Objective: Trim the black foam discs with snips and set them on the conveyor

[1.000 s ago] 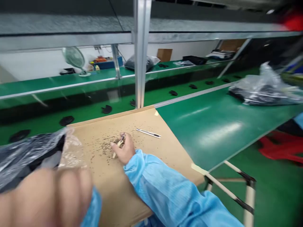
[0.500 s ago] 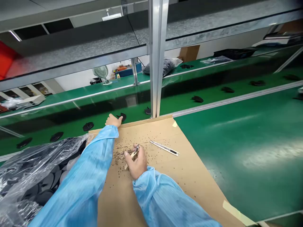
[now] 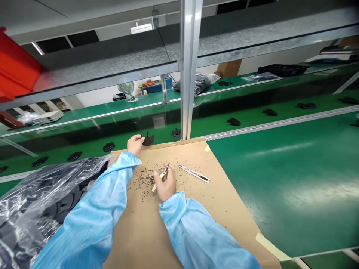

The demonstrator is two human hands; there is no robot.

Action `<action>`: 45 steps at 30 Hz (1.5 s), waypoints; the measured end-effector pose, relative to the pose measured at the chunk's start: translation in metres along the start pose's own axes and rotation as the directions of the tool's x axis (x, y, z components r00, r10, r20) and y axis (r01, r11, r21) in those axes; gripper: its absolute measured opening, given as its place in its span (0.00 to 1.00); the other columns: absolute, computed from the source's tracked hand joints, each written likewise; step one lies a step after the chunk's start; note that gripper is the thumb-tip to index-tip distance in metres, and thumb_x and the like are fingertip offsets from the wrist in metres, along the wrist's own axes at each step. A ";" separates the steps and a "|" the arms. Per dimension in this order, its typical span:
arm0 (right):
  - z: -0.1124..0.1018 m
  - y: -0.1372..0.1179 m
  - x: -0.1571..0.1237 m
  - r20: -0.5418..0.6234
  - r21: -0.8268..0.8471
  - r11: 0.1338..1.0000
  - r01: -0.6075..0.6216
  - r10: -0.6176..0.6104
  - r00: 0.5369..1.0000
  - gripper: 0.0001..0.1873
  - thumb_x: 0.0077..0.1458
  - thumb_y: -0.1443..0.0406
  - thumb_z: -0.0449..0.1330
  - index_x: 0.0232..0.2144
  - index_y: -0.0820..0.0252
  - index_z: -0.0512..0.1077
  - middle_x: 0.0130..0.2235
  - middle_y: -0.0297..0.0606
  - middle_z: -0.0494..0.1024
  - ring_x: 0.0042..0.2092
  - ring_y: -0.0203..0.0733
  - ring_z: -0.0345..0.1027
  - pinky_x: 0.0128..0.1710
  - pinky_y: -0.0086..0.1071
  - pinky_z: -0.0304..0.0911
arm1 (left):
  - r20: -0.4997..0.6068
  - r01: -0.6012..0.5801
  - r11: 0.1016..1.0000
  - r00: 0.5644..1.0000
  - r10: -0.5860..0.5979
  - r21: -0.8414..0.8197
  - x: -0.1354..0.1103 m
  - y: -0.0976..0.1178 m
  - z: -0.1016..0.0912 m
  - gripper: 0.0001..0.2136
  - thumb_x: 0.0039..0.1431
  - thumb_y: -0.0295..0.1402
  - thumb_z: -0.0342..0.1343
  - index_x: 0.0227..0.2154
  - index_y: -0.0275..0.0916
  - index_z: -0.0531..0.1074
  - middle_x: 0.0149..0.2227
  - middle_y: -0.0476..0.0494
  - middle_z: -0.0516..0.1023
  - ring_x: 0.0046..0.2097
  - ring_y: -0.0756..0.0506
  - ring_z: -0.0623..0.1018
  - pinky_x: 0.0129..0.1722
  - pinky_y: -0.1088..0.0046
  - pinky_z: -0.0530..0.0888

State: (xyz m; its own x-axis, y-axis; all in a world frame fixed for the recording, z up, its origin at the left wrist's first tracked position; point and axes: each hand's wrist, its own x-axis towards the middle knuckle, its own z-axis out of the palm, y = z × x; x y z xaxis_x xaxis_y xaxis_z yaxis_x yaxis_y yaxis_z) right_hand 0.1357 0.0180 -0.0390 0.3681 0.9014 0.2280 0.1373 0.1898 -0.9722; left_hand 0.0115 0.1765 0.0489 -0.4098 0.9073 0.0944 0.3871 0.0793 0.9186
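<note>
Since the earlier frame, my left hand (image 3: 134, 145) has tipped up a black part (image 3: 148, 140), fingers (image 3: 139, 138) pinching one end by the far edge of the cardboard (image 3: 140, 235); over it, my right hand (image 3: 167, 186) curls round a pale-handled tool (image 3: 162, 176); farther right lies a utility knife (image 3: 194, 174).

- We have bits (image 3: 147, 180) on the cardboard (image 3: 134, 233).
- Right of them, our knife (image 3: 194, 173).
- Left of the cardboard, our bag (image 3: 17, 209).
- Behind the cardboard, pieces (image 3: 176, 133).

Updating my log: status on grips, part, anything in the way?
Left grip pinching black piece. Right grip holding pale-handled tool. Black bits and a knife lie on cardboard; knife touches neither grip.
</note>
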 end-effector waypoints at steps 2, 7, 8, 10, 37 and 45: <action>0.000 0.000 0.002 -0.001 0.035 0.999 0.001 -0.001 1.000 0.34 0.51 0.50 0.59 0.54 0.68 0.64 0.40 0.46 0.73 0.41 0.47 0.69 0.43 0.41 0.67 | 0.046 0.022 0.980 0.999 -0.013 -0.198 -0.028 0.001 -0.027 0.08 0.56 0.36 0.55 0.38 0.39 0.68 0.34 0.44 0.76 0.35 0.47 0.78 0.34 0.71 0.75; -0.002 -0.008 -0.003 0.060 0.098 0.991 0.088 -0.094 0.994 0.34 0.58 0.52 0.52 0.60 0.69 0.58 0.41 0.45 0.74 0.40 0.45 0.71 0.46 0.40 0.66 | 0.212 0.211 0.767 0.972 -0.100 -0.607 -0.107 -0.016 -0.084 0.14 0.55 0.42 0.58 0.39 0.42 0.63 0.30 0.49 0.72 0.26 0.51 0.73 0.24 0.76 0.72; -0.003 -0.010 -0.005 0.084 0.086 0.989 0.117 -0.124 0.989 0.33 0.60 0.53 0.51 0.61 0.68 0.57 0.43 0.46 0.75 0.42 0.46 0.71 0.47 0.41 0.66 | 0.228 0.252 0.748 0.964 -0.137 -0.614 -0.120 -0.022 -0.090 0.14 0.55 0.42 0.59 0.39 0.43 0.63 0.29 0.50 0.71 0.24 0.52 0.72 0.22 0.77 0.70; -0.004 -0.013 -0.009 0.145 0.054 0.984 0.171 -0.177 0.973 0.31 0.61 0.55 0.49 0.61 0.67 0.57 0.46 0.47 0.75 0.46 0.47 0.70 0.50 0.42 0.65 | 0.279 0.341 0.704 0.938 -0.206 -0.623 -0.140 -0.036 -0.098 0.15 0.53 0.41 0.61 0.38 0.42 0.64 0.26 0.52 0.69 0.22 0.53 0.69 0.19 0.79 0.67; -0.009 -0.018 -0.015 0.644 -0.254 0.633 0.732 -0.454 0.616 0.18 0.60 0.59 0.56 0.50 0.62 0.69 0.41 0.46 0.76 0.42 0.49 0.69 0.45 0.40 0.66 | 0.479 0.522 0.419 0.852 -0.212 -0.743 -0.149 -0.085 -0.106 0.15 0.48 0.31 0.67 0.35 0.37 0.67 0.30 0.50 0.71 0.21 0.55 0.70 0.18 0.80 0.66; -0.008 -0.019 -0.016 0.635 -0.253 0.638 0.727 -0.457 0.622 0.18 0.60 0.59 0.56 0.50 0.60 0.69 0.41 0.45 0.75 0.42 0.49 0.69 0.45 0.40 0.66 | 0.476 0.520 0.418 0.853 -0.215 -0.745 -0.149 -0.084 -0.106 0.15 0.47 0.31 0.67 0.35 0.36 0.67 0.31 0.50 0.71 0.22 0.54 0.70 0.18 0.79 0.67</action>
State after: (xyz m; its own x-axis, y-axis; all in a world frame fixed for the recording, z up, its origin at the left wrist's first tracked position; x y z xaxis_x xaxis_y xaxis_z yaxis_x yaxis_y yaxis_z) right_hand 0.1344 -0.0035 -0.0234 -0.4182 0.7212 0.5523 0.5878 0.6784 -0.4407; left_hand -0.0474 -0.0090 -0.0016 -0.0398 0.9533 -0.2993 -0.6668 0.1977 0.7185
